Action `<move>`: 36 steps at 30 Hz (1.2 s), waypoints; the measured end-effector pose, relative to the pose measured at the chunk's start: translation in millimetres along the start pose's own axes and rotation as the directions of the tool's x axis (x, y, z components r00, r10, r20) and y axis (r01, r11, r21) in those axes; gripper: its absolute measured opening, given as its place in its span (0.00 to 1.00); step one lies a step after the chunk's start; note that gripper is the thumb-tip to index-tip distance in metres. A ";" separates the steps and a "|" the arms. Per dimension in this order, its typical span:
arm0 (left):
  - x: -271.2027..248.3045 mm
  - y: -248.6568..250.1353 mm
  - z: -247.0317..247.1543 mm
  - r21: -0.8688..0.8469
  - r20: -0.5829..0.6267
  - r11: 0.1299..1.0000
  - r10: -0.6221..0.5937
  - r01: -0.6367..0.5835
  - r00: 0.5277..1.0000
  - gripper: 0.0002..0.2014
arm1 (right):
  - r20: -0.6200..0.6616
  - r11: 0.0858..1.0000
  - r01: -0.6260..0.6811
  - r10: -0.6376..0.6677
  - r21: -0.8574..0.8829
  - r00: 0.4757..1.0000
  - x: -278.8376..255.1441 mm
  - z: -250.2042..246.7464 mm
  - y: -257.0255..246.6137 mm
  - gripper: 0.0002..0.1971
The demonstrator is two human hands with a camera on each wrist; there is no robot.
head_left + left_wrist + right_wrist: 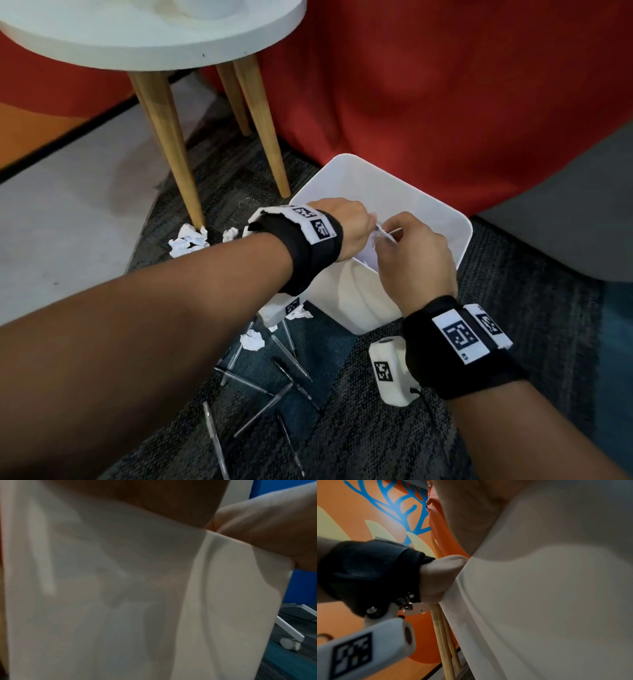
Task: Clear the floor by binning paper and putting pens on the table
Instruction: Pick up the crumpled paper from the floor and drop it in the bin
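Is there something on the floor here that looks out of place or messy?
Yes. Pens lie scattered crosswise on the carpet beside the white bin, and crumpled paper balls sit by the table leg. Both belong elsewhere.

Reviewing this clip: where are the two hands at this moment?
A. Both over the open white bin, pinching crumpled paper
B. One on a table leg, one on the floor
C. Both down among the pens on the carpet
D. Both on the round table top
A: in the head view the left hand and right hand meet above the white bin, pinching a crumpled paper between them.
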State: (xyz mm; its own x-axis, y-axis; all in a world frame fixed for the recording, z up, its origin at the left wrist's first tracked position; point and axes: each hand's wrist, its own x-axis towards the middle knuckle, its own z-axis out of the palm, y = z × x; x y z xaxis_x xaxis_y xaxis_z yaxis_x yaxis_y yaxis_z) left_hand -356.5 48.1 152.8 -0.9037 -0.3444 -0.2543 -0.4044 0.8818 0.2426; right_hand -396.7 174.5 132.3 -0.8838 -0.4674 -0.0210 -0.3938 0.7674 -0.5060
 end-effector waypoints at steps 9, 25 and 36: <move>4.6 -5.5 -3.7 -0.015 0.115 0.997 0.081 -0.079 0.990 0.22 | -0.019 0.995 0.085 -0.086 -0.047 0.996 1.1 -0.9 0.1 0.16; -104.3 -99.0 39.3 -0.257 -0.575 0.906 0.135 -0.335 0.807 0.10 | -0.347 0.705 0.673 -0.588 0.223 0.731 -77.1 18.3 -21.4 0.14; -172.8 -205.9 172.1 -0.282 0.060 0.904 -0.317 0.321 0.946 0.07 | 0.244 0.831 0.453 -0.536 0.324 0.808 -112.8 194.8 -25.7 0.13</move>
State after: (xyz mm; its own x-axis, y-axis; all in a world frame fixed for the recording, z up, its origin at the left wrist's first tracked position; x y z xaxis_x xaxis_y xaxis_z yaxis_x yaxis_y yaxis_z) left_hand -92.9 -18.5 -14.3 -0.7186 -0.5867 -0.3735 -0.6954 0.5960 0.4015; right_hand -237.7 122.0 -20.3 -0.4419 -0.8960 0.0437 -0.6456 0.2838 -0.7090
